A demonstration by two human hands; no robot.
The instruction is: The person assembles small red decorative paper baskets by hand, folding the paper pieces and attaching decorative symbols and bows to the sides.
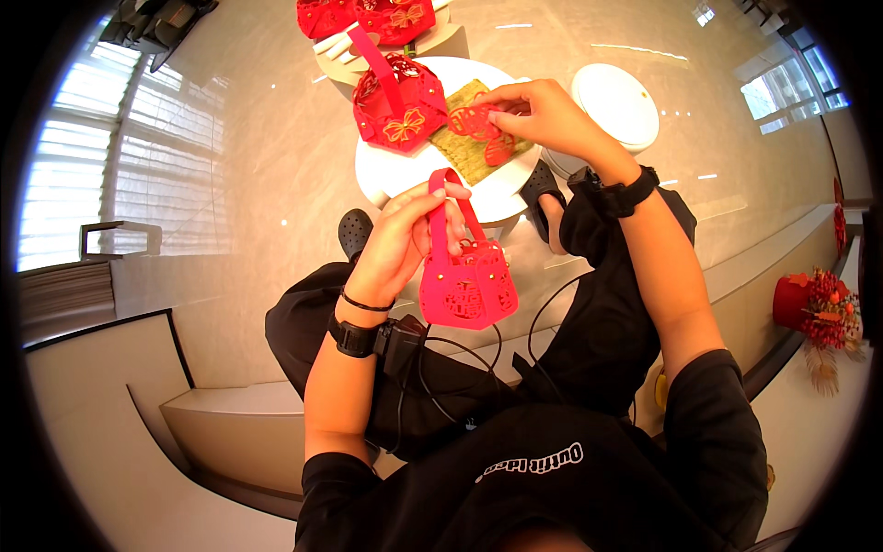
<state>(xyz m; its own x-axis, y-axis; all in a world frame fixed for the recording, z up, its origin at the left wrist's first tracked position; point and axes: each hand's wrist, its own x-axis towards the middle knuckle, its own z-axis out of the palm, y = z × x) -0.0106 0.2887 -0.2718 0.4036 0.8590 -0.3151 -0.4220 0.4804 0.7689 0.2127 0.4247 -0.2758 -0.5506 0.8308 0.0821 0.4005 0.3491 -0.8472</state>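
Note:
My left hand (394, 235) is closed round the handle of a small pinkish-red felt basket (469, 293) with cut-out patterned sides. The basket hangs upright over my lap, in front of the round white table (382, 177). Over the table, my right hand (552, 118) pinches a thin red cut-out piece (471, 120) between thumb and fingers. Beneath that piece lies a yellow-green cloth (464, 167), where more red cut-out shows at its right. A larger red felt basket (397, 103) with a gold bow stands at the table's left, its strap handle raised.
More red baskets (405, 17) with gold bows sit on a pale surface beyond the table. A round white stool (614, 106) stands at the right. Black cables (460, 345) hang across my lap. A red pot of decorative berries (809, 304) is at the far right.

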